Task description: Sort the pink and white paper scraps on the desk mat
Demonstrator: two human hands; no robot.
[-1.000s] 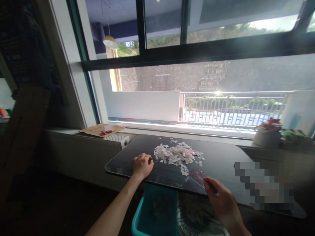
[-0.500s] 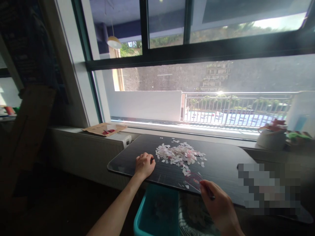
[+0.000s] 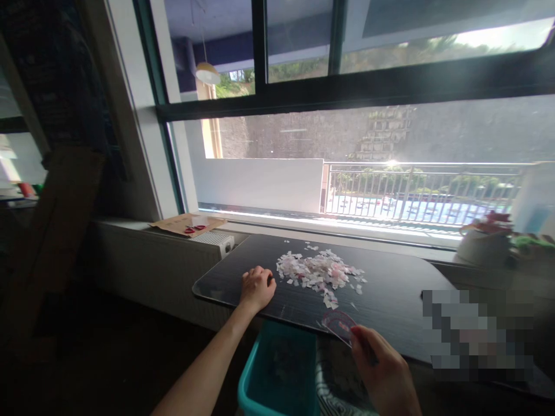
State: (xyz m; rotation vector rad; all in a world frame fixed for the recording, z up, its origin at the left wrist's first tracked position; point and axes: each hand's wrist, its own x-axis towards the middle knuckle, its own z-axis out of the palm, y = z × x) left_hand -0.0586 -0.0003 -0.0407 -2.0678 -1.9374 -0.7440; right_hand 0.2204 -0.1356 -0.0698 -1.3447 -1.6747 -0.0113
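Observation:
A loose heap of small white and pinkish paper scraps (image 3: pixel 318 270) lies on the dark tabletop (image 3: pixel 385 289). My left hand (image 3: pixel 258 287) rests on the table left of the heap, fingers curled in; whatever it may hold is hidden. Between the thumb and fingers of my right hand (image 3: pixel 381 364) is a thin see-through card with red print (image 3: pixel 339 325), held low by the table's front edge, just nearer to me than the closest scraps. Under that edge stands a teal bin (image 3: pixel 249 384), with dim, pale bits inside.
Red-handled scissors (image 3: pixel 195 229) lie on brown paper (image 3: pixel 171 224) by the window. A pale pot (image 3: pixel 481 245) stands on the sill at right. A blurred-out patch (image 3: pixel 472 335) covers the table's right end. Cardboard (image 3: pixel 65 231) leans at left.
The card in my right hand has moved slightly left and towards me at the table edge. White scraps seen at that edge are no longer there. My left hand stays in place.

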